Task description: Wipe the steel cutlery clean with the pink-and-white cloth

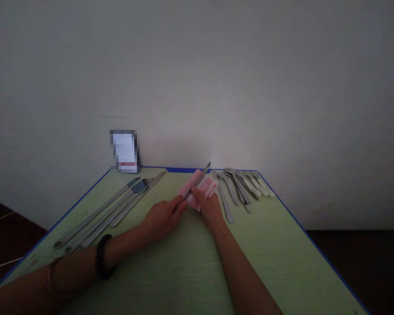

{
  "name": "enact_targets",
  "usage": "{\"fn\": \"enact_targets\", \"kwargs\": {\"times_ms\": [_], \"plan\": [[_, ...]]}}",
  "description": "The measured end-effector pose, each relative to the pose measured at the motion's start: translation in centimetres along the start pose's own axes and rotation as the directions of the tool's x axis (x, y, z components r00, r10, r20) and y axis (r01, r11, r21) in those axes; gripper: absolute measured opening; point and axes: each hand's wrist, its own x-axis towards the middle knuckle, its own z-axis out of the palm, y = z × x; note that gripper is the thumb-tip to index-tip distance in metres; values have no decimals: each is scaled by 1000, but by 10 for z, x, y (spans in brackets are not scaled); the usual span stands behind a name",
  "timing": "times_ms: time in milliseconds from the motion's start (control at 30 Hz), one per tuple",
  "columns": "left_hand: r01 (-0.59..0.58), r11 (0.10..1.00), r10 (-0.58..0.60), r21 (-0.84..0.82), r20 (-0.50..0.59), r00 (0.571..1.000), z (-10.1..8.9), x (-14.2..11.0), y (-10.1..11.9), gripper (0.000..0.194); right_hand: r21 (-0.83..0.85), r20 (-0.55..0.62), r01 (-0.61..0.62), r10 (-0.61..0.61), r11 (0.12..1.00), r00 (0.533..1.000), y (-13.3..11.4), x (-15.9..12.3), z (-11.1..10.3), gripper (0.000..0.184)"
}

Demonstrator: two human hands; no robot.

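Observation:
My left hand (166, 217) is closed around the handle of a table knife (199, 178), whose blade points up and away to the right. A pink cloth (208, 188) is in my right hand (206, 205), its fingers pressing it by the blade. Part of the cloth lies behind the knife, left of the blade. Just right of my right hand another knife (223, 199) lies on the table. The knife's handle end is hidden inside my left fist.
On the green table (170, 280) with its blue edge, several long utensils (118, 210) lie at the left. Spoons and forks (238, 186), some with white handles (252, 187), lie at the right. A blurred-out phone-like device (126, 151) leans on the wall (197, 78) behind.

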Motion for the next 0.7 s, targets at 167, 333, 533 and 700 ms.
{"fn": "enact_targets", "kwargs": {"times_ms": [167, 333, 533, 700], "plan": [[-78, 973, 102, -215, 105, 989, 0, 0, -6, 42, 348, 43, -26, 11, 937, 999, 6, 3, 0, 24], [71, 772, 156, -632, 296, 942, 0, 0, -11, 45, 559, 26, -82, 82, 825, 996, -4, 1, 1, 30], [39, 751, 162, -659, 241, 957, 3, -1, -8, 37, 532, 12, -151, 171, 833, 985, -3, -1, 6, 22], [100, 762, 44, -640, 206, 978, 5, 4, -7, 38, 623, 44, -173, 187, 763, 981, -8, 0, 3, 26]]}}
